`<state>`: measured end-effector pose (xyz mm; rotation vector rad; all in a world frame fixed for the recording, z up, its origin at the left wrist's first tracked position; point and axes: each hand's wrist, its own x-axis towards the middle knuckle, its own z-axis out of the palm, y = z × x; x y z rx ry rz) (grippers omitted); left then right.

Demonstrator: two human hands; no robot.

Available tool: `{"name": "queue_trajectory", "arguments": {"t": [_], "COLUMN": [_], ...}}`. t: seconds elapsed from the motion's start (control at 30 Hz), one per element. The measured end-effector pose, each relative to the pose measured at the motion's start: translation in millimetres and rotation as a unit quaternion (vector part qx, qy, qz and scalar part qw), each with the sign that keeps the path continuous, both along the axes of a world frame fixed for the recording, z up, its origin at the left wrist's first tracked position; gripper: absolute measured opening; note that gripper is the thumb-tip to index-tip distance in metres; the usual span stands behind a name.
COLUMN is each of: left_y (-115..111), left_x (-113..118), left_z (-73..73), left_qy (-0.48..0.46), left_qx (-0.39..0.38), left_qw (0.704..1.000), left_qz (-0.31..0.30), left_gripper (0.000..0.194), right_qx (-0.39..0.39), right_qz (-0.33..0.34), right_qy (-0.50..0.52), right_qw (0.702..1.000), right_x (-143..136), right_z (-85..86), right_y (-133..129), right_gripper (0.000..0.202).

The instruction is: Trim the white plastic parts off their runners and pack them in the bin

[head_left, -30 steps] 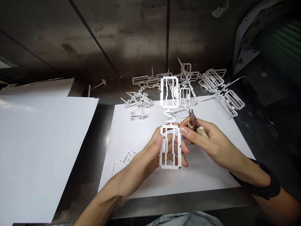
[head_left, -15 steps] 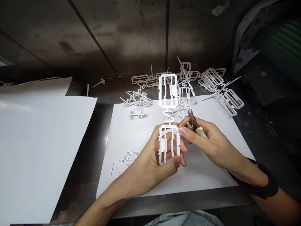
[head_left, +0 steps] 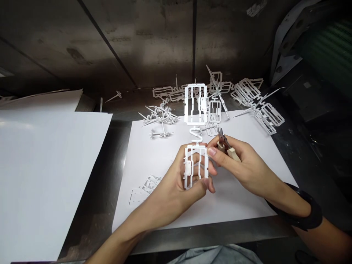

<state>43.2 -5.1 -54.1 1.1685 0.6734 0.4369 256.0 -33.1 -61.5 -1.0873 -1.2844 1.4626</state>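
Two white plastic frames joined by an S-shaped runner make up a moulded piece (head_left: 195, 141), held upright over the paper. My left hand (head_left: 181, 190) is closed on its lower frame, thumb in front and fingers behind. In my right hand (head_left: 244, 157) sits a pair of side cutters (head_left: 223, 138) with pale handles, jaws pointing up and away. The right thumb and fingertip touch or nearly touch the lower frame's upper right corner. Partly behind my left forearm, a few loose white frames (head_left: 145, 189) lie on the paper.
White paper (head_left: 233, 205) covers part of the metal bench. More moulded white pieces (head_left: 268, 113) are heaped at the back and right. Cut runners (head_left: 161, 115) form a pile at back left. A large stack of white sheets (head_left: 49, 165) stands on the left, before a metal wall (head_left: 154, 40).
Both hands and the moulded piece have barely moved; the whole view has shifted slightly. Both grips look the same as before.
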Motion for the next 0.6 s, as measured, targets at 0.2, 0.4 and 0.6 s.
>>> {"name": "queue_trajectory", "arguments": {"t": [0.2,0.4,0.6], "left_y": [1,1,13], "left_x": [-5,-5,-20], "left_z": [0.2,4.7,8.4], "left_qy": [0.011,0.043,0.195], "left_qx": [0.002,0.015,0.124], "left_qw": [1.000,0.999,0.971], "left_qz": [-0.019,-0.012,-0.064], "left_gripper": [0.040,0.030,0.020], "right_qx": [-0.016,0.035,0.204], "right_qz": [0.001,-0.025,-0.316], "right_qy": [0.007,-0.099,-0.275], "right_qw": [1.000,0.994,0.885], "right_x": [0,1,21], "right_z": [1.2,-2.1,3.7], "right_y": [-1,0,0], "right_gripper": [0.018,0.024,0.015]}}
